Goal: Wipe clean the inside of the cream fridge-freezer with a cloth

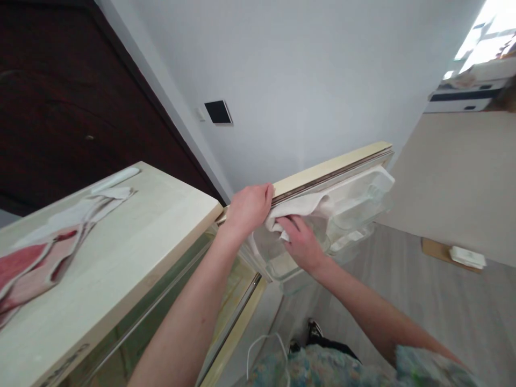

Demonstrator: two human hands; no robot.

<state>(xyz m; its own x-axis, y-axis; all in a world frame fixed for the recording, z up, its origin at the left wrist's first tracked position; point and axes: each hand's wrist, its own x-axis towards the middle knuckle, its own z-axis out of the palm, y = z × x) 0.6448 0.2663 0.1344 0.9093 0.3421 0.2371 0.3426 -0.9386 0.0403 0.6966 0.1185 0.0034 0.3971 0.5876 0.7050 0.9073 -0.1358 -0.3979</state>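
A cream fridge door (334,167) stands swung open, its inner side with clear shelves (355,207) turned towards me. My left hand (248,208) is wrapped over the door's top edge near the hinge, fingers closed on it. Just right of it, my right hand (301,241) grips a white cloth (300,207) against the inner side of the door, beside the door's seal. Part of the cloth lies folded over the fingers. The fridge body (161,207) is on the left, its interior partly hidden by my left forearm.
Red and white cloths (52,258) and a white roll-like object (116,179) lie on the fridge top. Behind are a dark door (72,107) and a pale wall (314,80) with a black panel (218,112). A white packet (467,257) lies on cardboard on the floor.
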